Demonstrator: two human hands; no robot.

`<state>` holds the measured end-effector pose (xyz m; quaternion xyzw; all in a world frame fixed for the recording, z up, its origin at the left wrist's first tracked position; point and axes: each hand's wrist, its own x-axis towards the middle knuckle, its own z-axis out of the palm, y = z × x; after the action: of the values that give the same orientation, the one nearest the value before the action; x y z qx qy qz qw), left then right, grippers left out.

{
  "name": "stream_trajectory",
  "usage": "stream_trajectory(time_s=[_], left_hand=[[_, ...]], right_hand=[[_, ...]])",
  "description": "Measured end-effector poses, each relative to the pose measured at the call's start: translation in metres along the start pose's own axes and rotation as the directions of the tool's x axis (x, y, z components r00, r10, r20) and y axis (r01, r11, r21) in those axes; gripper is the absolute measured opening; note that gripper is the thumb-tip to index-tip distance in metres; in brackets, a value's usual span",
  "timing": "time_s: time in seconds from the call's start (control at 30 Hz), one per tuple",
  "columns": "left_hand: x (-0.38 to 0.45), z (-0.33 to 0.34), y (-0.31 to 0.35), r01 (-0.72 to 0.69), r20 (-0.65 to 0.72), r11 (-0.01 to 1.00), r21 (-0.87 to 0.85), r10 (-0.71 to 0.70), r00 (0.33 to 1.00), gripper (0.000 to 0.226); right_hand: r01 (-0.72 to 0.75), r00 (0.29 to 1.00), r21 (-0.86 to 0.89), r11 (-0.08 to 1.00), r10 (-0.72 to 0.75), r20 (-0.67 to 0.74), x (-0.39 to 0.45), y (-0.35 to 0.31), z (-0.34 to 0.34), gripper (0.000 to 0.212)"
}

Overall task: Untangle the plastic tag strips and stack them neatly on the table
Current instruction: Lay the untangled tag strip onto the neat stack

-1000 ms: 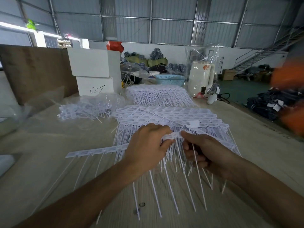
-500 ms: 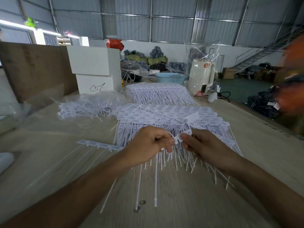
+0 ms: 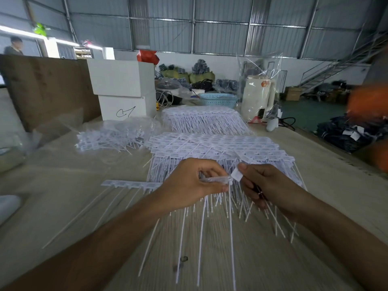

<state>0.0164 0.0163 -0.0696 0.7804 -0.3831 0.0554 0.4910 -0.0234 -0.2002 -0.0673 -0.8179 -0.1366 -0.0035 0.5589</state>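
Head view looks down on a pale wood-grain worktop [image 3: 273, 259], with everything here placed against the big stack of white plastic tag strips [image 3: 220, 148] lying across its middle. That stack is flat and layered, its rectangular label heads in rows on the far side and its thin stiff tails pointing toward the person. Beyond the stack lies a second, similar pile [image 3: 201, 120], and behind that two white boxes [image 3: 123, 89] stand one on the other. Left of the stack sits a loose tangle of strips in crinkled clear plastic [image 3: 113, 135]. Over the stack's near edge, the left hand [image 3: 191, 183] pinches one strip [image 3: 130, 184] with fingers curled; its header bar runs off leftward, long axis sideways, tails hanging toward the person. Just right of it, the right hand [image 3: 266, 185] pinches a small white tag head [image 3: 236, 175] between thumb and curled fingers.
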Motion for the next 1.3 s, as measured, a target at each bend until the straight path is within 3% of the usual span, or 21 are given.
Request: stream_trajectory(time_s=[0.1, 0.2, 0.33, 0.47, 0.63, 0.9, 1.13, 1.3], left_hand=[[-0.001, -0.003, 0.001, -0.009, 0.051, 1.000, -0.002, 0.009, 0.999, 0.022], [-0.003, -0.002, -0.001, -0.028, 0.068, 0.999, 0.020, 0.026, 0.997, 0.021], [0.000, 0.002, -0.005, -0.015, -0.096, 1.000, -0.021, 0.013, 0.995, 0.013], [0.001, 0.000, -0.008, -0.014, -0.189, 0.997, 0.070, 0.027, 0.982, 0.011], [0.002, 0.001, -0.008, 0.004, -0.145, 0.997, 0.083, 0.008, 0.989, 0.029], [0.000, 0.002, -0.006, 0.008, -0.132, 0.996, 0.085, 0.003, 0.991, 0.030], [-0.002, 0.008, -0.001, -0.002, -0.180, 0.969, 0.247, 0.047, 0.983, 0.027], [-0.002, 0.018, 0.005, -0.067, -0.141, 0.959, 0.274, 0.109, 0.984, 0.017]], right_hand=[[-0.017, 0.987, 0.019, 1.000, 0.020, -0.160, 0.001, -0.001, -0.012, 0.055], [-0.023, 0.946, 0.202, 0.979, 0.087, -0.314, -0.002, -0.004, -0.034, 0.051], [-0.030, 0.974, 0.205, 0.978, 0.075, -0.212, 0.000, -0.002, -0.023, 0.048], [0.013, 0.992, 0.303, 0.953, 0.027, -0.126, 0.001, -0.004, -0.003, 0.031], [0.041, 0.993, 0.338, 0.940, -0.002, -0.115, -0.002, -0.012, -0.003, 0.039], [0.029, 0.991, 0.246, 0.969, 0.005, -0.136, -0.004, -0.009, 0.002, 0.059], [-0.184, 0.978, 0.224, 0.957, 0.200, -0.052, -0.005, -0.012, 0.015, 0.053], [-0.220, 0.974, 0.252, 0.942, 0.226, 0.006, -0.006, -0.014, 0.020, 0.038]])
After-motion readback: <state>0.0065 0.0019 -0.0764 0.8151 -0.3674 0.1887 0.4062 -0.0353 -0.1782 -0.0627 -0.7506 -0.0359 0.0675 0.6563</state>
